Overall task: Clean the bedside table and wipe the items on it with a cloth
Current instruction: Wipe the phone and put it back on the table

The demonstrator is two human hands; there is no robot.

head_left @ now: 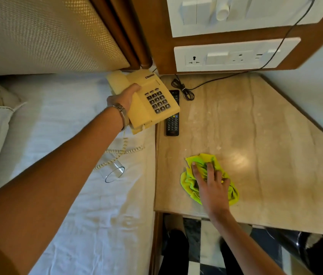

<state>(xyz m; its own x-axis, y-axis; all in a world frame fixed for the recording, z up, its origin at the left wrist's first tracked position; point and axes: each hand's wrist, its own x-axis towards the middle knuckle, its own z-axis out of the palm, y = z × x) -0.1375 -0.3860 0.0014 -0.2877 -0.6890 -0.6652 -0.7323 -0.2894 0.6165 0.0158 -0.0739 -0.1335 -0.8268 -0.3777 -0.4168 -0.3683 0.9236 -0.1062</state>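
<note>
cloth (191, 183): yellow-green, crumpled, on bedside table (265, 139) | phone (148, 104): cream, lifted | remote (173, 124): black, flat

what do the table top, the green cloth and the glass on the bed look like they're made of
Table top: looks like polished beige stone, perhaps marble; streaky veins and a glossy light reflection.
Green cloth: soft fabric, possibly microfibre; matte, crumpled in folds under the right hand.
Glass: clear glass or plastic, can't tell which; see-through, lying on its side on the white sheet.

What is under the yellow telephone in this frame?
The left hand holds the telephone tilted over the table's left edge. Beneath its right side lies a black remote, its middle covered. Whether anything else is under it cannot be seen.
</note>
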